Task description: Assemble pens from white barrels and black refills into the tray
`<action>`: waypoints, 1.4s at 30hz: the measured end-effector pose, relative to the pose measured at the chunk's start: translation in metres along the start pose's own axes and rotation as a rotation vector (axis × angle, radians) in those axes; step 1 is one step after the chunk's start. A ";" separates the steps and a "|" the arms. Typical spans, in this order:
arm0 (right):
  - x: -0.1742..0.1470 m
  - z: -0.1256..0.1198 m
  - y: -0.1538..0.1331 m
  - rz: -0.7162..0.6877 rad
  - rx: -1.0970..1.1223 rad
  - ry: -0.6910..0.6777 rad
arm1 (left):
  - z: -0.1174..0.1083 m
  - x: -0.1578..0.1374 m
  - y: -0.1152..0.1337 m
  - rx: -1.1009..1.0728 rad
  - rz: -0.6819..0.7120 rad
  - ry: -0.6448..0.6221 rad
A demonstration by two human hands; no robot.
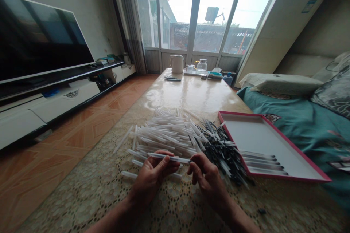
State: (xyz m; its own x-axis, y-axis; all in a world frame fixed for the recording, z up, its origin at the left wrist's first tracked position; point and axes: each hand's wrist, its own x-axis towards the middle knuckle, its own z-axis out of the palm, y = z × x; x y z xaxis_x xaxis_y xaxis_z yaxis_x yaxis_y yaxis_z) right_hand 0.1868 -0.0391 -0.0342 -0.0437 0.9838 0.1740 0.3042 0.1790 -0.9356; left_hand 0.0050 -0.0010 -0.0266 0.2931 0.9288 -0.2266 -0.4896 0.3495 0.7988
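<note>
Between the fingers and thumb of my left hand lies a translucent white pen barrel, nearly level and pointing right. My right hand has its fingers curled at the barrel's right end, where a small dark tip shows; its fingertips partly hide that end. Just beyond both hands spreads a heap of loose white pen barrels. A pile of black-tipped refills adjoins it on the right. Farther right, a shallow pink-rimmed box lid contains several assembled-looking pens side by side.
The long table has a patterned cover. A small black piece lies near its front right. At the far end stand a pitcher, a glass teapot and a tissue pack. A teal-covered sofa borders the right side.
</note>
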 end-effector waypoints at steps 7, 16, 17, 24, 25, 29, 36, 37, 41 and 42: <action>-0.001 0.003 0.005 -0.004 -0.024 0.017 | 0.000 0.000 0.000 0.013 -0.002 -0.030; -0.002 0.002 0.006 -0.017 -0.066 -0.014 | 0.003 -0.002 0.001 0.010 -0.002 -0.019; -0.002 0.002 0.005 -0.016 -0.062 -0.015 | 0.003 -0.002 0.001 0.012 0.000 -0.014; -0.002 0.002 0.000 -0.018 -0.066 -0.008 | 0.003 -0.002 0.001 0.027 0.015 -0.002; -0.002 0.002 0.001 -0.011 -0.070 -0.010 | 0.003 -0.002 0.001 0.037 0.015 -0.010; -0.002 0.002 0.002 0.004 -0.072 -0.007 | 0.003 -0.002 0.001 0.041 0.027 -0.017; -0.003 0.004 0.002 0.002 -0.073 -0.005 | 0.003 -0.002 0.001 0.044 0.025 -0.028; -0.003 0.003 0.003 0.003 -0.074 -0.006 | 0.004 -0.002 0.001 0.045 0.025 -0.028; -0.002 0.002 0.002 -0.021 -0.087 0.007 | 0.004 -0.002 0.001 0.041 0.031 -0.002; -0.002 0.002 0.002 -0.031 -0.100 0.004 | 0.004 -0.002 0.002 0.039 0.032 0.003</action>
State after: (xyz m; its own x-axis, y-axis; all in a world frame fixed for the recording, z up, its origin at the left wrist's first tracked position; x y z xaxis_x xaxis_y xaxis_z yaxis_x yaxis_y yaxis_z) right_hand 0.1860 -0.0408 -0.0368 -0.0513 0.9776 0.2041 0.3960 0.2075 -0.8945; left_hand 0.0069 -0.0027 -0.0228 0.2751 0.9400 -0.2020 -0.4668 0.3142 0.8267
